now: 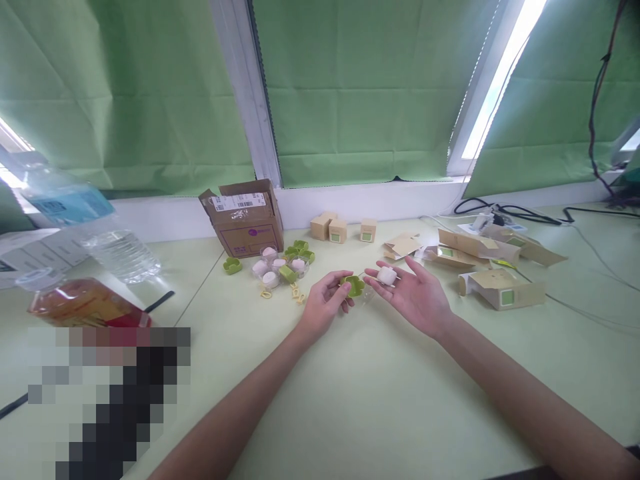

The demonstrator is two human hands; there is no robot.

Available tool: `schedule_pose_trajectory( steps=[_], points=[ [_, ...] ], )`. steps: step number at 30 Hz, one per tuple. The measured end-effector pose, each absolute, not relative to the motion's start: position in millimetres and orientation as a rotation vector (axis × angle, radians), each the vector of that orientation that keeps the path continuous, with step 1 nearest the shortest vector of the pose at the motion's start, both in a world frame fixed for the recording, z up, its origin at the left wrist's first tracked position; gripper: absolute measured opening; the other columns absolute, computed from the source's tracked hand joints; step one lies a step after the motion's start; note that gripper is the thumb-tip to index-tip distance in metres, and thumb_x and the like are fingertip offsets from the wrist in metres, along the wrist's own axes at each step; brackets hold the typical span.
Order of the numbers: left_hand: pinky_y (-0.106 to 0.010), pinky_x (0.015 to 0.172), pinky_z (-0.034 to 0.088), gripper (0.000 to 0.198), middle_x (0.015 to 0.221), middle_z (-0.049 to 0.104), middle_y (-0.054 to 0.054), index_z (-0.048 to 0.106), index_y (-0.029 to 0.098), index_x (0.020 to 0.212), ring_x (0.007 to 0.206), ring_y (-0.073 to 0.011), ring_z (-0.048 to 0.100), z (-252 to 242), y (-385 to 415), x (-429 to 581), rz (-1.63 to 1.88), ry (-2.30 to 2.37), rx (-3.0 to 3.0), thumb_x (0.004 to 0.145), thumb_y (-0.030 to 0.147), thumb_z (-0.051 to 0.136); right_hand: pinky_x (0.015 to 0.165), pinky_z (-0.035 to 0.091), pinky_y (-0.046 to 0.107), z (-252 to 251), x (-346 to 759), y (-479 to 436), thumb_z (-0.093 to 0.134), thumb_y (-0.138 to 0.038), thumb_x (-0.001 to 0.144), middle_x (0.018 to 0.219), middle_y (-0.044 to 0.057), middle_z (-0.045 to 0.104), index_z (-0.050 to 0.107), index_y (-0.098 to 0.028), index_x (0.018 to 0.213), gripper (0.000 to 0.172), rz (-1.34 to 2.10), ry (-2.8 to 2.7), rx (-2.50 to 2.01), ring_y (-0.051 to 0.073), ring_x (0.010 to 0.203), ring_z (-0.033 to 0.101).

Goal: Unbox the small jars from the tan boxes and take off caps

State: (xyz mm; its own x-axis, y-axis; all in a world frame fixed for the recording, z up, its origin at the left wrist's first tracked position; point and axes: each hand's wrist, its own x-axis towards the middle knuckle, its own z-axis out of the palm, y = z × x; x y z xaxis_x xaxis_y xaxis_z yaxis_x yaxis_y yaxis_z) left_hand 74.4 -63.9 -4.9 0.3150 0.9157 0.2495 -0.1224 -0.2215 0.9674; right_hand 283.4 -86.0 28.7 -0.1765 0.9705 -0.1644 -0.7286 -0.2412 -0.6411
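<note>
My left hand (324, 301) is closed on a small green flower-shaped cup (354, 286), pinched between thumb and fingers. Palm up beside it, my right hand (419, 299) carries a small white rounded piece (387, 276) on its fingers, which are stretched out rather than wrapped round it. Something clear, perhaps plastic, shows faintly between the two hands. To the left lie several pale pink and white round pieces (271, 280) in clear plastic, with green flower-shaped pieces (300, 250) among them. Small yellow pieces (297, 293) lie in front of these.
An opened brown carton (245, 220) stands against the wall. Several small cardboard boxes (338, 231) are behind my hands. Opened, flattened boxes (505, 288) and cables (520, 213) lie at right. A clear bottle (120, 253) and a bottle of reddish drink (85, 303) are at left.
</note>
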Motion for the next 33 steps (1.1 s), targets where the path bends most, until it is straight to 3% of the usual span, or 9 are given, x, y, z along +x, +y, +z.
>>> schedule_pose_trajectory(
  steps=[3,9,14,18,23,33],
  points=[
    [-0.028,0.059,0.052,0.044,0.092,0.068,-0.008,0.065,0.013,0.121,0.068,-0.0149,0.065,-4.8,-63.9,74.4,1.163,0.78,1.459,0.091,0.045,0.068,0.099,0.061,0.052,28.9,284.2,-85.7,0.051,-0.041,0.099,0.116,0.019,0.069,0.055,-0.014,0.126,0.038,1.729,-0.528,-0.641,0.034,0.117,0.069],
    [-0.028,0.06,0.052,0.044,0.092,0.067,-0.008,0.064,0.013,0.121,0.069,-0.015,0.066,-4.5,-64.9,74.7,1.178,0.775,1.453,0.091,0.046,0.068,0.116,0.05,0.048,24.7,283.8,-83.8,0.065,-0.031,0.092,0.121,0.013,0.069,0.062,-0.018,0.119,0.03,1.512,-0.704,-0.738,0.028,0.118,0.069],
    [-0.028,0.06,0.052,0.046,0.087,0.068,-0.007,0.064,0.013,0.121,0.067,-0.0151,0.065,-5.4,-64.2,74.9,1.165,0.782,1.453,0.091,0.047,0.068,0.117,0.045,0.053,5.3,286.0,-78.1,0.069,-0.041,0.091,0.138,0.006,0.062,0.062,-0.029,0.133,0.043,0.871,-1.215,-0.972,0.027,0.123,0.064],
    [-0.028,0.059,0.051,0.046,0.085,0.068,-0.007,0.064,0.014,0.121,0.068,-0.0161,0.066,-6.1,-63.3,74.7,1.166,0.78,1.457,0.09,0.048,0.068,0.115,0.044,0.053,-3.9,283.7,-72.8,0.066,-0.041,0.093,0.134,0.007,0.065,0.067,-0.032,0.129,0.037,0.405,-1.571,-1.047,0.029,0.129,0.057],
    [-0.027,0.059,0.051,0.045,0.089,0.068,-0.007,0.064,0.014,0.12,0.068,-0.0149,0.065,-5.4,-64.3,74.5,1.183,0.774,1.462,0.09,0.047,0.069,0.12,0.037,0.055,-5.9,274.5,-65.0,0.066,-0.043,0.093,0.128,0.006,0.07,0.07,-0.032,0.125,0.034,0.445,-1.681,-0.985,0.029,0.122,0.063],
    [-0.027,0.059,0.051,0.045,0.091,0.067,-0.007,0.064,0.013,0.121,0.068,-0.0143,0.065,-5.9,-64.0,74.1,1.193,0.776,1.454,0.091,0.046,0.068,0.126,0.021,0.06,-15.6,278.7,-60.6,0.052,-0.042,0.102,0.147,0.006,0.06,0.059,-0.031,0.141,0.042,0.476,-1.883,-1.064,0.026,0.137,0.055]
  ],
)
